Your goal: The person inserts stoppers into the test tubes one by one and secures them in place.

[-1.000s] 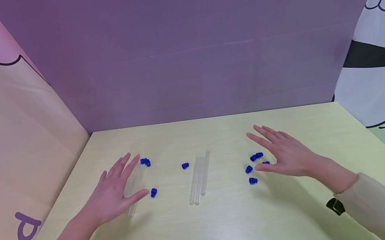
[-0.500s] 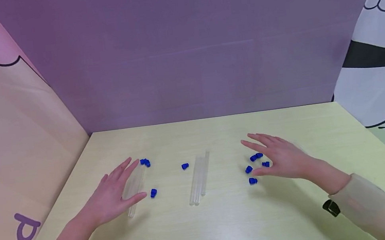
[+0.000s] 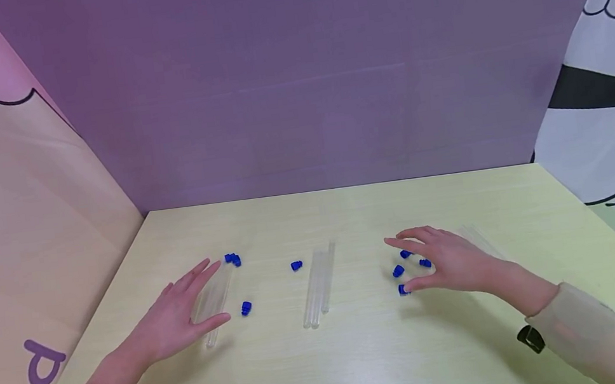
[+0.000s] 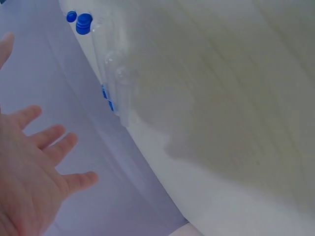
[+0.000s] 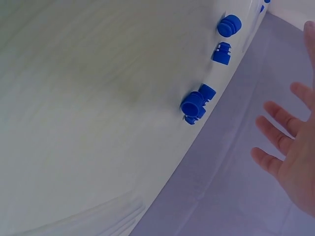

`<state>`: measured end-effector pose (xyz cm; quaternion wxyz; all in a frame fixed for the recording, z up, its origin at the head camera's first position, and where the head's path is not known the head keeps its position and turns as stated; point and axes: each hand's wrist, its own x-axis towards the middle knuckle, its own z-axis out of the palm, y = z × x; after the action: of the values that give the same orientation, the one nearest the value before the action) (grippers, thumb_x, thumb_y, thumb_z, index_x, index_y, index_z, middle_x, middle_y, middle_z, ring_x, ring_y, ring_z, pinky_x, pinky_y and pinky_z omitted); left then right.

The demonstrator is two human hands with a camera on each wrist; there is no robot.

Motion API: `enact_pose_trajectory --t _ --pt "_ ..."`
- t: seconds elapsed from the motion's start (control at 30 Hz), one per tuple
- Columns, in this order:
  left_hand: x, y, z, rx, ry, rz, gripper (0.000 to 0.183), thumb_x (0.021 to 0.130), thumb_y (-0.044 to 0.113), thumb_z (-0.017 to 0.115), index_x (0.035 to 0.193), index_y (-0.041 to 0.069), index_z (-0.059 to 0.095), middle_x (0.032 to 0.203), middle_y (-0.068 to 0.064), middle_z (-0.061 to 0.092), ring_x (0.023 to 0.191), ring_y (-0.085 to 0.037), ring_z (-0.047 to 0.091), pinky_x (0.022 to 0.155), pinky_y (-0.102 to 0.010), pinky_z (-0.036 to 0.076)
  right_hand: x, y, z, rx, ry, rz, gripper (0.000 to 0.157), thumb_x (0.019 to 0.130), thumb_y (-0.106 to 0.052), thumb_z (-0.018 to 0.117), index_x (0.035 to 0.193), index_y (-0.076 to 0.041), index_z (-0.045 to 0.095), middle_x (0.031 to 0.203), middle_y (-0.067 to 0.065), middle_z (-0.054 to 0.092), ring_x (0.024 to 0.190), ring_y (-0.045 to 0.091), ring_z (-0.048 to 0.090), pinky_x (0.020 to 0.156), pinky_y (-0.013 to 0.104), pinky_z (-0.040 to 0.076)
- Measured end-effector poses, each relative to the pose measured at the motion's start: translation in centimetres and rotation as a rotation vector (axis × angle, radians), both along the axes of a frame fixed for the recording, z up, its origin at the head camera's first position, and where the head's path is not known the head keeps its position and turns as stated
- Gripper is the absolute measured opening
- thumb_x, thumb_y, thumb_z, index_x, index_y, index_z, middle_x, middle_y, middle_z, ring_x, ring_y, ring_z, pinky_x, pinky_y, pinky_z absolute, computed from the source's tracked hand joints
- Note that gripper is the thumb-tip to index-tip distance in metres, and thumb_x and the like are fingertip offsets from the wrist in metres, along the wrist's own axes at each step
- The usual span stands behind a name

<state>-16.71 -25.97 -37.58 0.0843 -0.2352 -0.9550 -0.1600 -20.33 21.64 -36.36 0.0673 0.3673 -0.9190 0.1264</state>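
My left hand (image 3: 175,317) hovers with spread fingers over a group of clear test tubes (image 3: 219,292), partly covering them. Just right of its thumb lies a blue stopper (image 3: 246,308); a blue pair (image 3: 232,260) sits beyond the fingertips. My right hand (image 3: 454,262), fingers apart and holding nothing, hangs above several blue stoppers (image 3: 398,271); its thumb overlaps the nearest one (image 3: 403,290). In the right wrist view these ribbed stoppers (image 5: 229,26) lie loose, some bunched together. The left wrist view shows the rounded ends of the tubes (image 4: 118,78).
Between the hands, more clear tubes (image 3: 319,286) lie side by side on the pale wooden table (image 3: 329,368), with a single blue stopper (image 3: 296,266) to their left. Further tubes (image 3: 482,241) show behind the right wrist. A purple wall (image 3: 295,91) stands along the back edge.
My right hand has come down and nearer, its fingers drawing closer over the stoppers and uncovering the tubes behind. My left hand has lowered slightly. The stoppers and tubes stay put.
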Motion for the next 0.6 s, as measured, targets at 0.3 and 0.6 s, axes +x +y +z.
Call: enact_pose_trajectory --t 0.3,0.6 --pt "-0.4 -0.6 -0.5 0.027 -0.026 -0.025 0.08 0.078 0.055 0.059 0.141 0.018 0.026 0.14 -0.011 0.031 0.118 -0.034 0.041 0.092 -0.056 0.027 0.0 -0.2 -0.4 -0.014 -0.021 0.02 0.076 0.072 -0.059 0.062 0.136 -0.026 0.039 0.123 -0.004 0.045 0.108 0.014 0.044 0.083 0.038 0.041" --pt "-0.8 -1.0 -1.1 0.029 -0.024 -0.017 0.078 0.076 0.056 0.061 0.136 0.013 0.035 0.133 -0.011 0.041 0.118 -0.032 0.041 0.092 -0.048 0.034 0.0 -0.2 -0.7 -0.036 -0.057 0.045 0.075 0.072 -0.06 0.06 0.135 -0.025 0.04 0.118 -0.006 0.046 0.101 0.01 0.047 0.079 0.033 0.043"
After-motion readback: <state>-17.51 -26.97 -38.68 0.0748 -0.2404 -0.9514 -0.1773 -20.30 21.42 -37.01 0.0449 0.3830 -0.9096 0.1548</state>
